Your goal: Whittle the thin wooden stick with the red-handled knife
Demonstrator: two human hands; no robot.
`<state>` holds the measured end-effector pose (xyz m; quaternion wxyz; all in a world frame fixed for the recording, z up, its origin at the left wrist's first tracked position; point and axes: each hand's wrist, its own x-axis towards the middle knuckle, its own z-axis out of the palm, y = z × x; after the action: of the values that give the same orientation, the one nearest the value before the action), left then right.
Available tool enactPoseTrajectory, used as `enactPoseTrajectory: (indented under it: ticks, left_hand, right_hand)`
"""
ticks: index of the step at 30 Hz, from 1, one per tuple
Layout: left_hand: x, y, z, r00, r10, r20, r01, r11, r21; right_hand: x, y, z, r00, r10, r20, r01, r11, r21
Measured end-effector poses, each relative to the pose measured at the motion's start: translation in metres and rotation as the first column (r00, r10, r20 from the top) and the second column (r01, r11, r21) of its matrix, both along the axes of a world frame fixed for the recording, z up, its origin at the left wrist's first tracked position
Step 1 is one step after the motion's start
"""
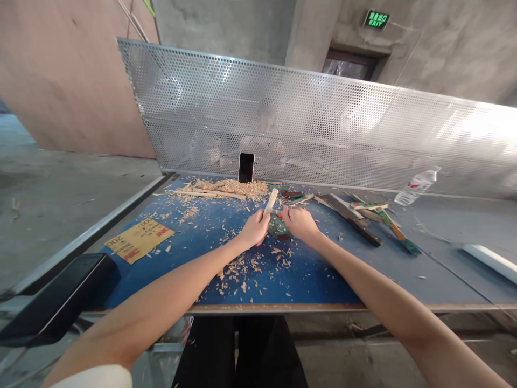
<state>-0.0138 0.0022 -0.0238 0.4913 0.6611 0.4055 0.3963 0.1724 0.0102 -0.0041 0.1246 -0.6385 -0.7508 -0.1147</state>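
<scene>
My left hand is closed around a pale strip of wood, whose free end points up and away from me. Opposite it, my right hand is closed on a small knife. Only a short metallic part and a bit of orange show, meeting the wood beside my left hand; the handle is mostly hidden in my fist. Under the hands lies a dark green patterned piece. Wood shavings are scattered over the blue work surface below and around them.
A phone stands against the perforated metal screen, behind heaped shavings. Sandpaper and a black case are at left. A cleaver, painted wood strips, a plastic bottle and a white bar lie rightward.
</scene>
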Motion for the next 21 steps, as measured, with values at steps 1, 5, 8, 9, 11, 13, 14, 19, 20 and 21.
enactPoseTrajectory:
  ticks: [1,5,8,9,11,13,14,19,20,21]
  left_hand:
    - [0.000,-0.001,0.001,1.000,0.001,0.001,-0.001,1.000,0.001]
    - [0.000,-0.004,0.005,1.000,-0.013,0.017,0.013,1.000,-0.002]
    - [-0.002,-0.005,0.009,1.000,-0.020,0.004,0.019,1.000,0.006]
    - [-0.002,-0.006,0.011,1.000,-0.017,-0.007,0.017,1.000,0.013]
    - [-0.003,-0.008,0.013,1.000,-0.010,-0.027,0.010,1.000,0.029]
    - [-0.003,-0.010,0.016,0.999,-0.004,-0.044,0.006,0.999,0.046]
    - [-0.003,-0.011,0.017,0.999,-0.001,-0.054,0.004,0.998,0.056]
    - [-0.004,-0.011,0.017,0.990,0.038,-0.136,-0.021,0.992,0.124]
    - [-0.004,-0.010,0.017,0.986,0.050,-0.159,-0.027,0.990,0.140]
    - [-0.005,-0.008,0.017,0.981,0.063,-0.185,-0.034,0.987,0.157]
  right_hand:
    - [0.000,0.000,0.001,1.000,0.003,-0.008,-0.004,1.000,-0.009]
    - [0.002,0.000,0.003,0.999,0.006,-0.038,-0.008,0.999,-0.051]
    - [0.003,-0.001,0.003,0.999,-0.010,-0.033,0.008,0.999,-0.044]
    - [0.003,-0.001,0.004,1.000,-0.013,-0.027,0.012,0.999,-0.037]
    - [0.003,-0.002,0.004,1.000,-0.008,-0.014,0.008,1.000,-0.020]
    - [0.003,-0.004,0.005,1.000,0.006,-0.002,-0.006,1.000,-0.003]
    - [0.003,-0.004,0.005,1.000,0.009,0.004,-0.009,1.000,0.007]
    - [0.002,-0.007,0.008,1.000,-0.004,0.029,0.002,0.999,0.053]
    - [0.002,-0.007,0.008,0.999,-0.004,0.033,0.002,0.999,0.051]
    - [0.002,-0.007,0.009,0.999,-0.006,0.036,0.004,0.999,0.047]
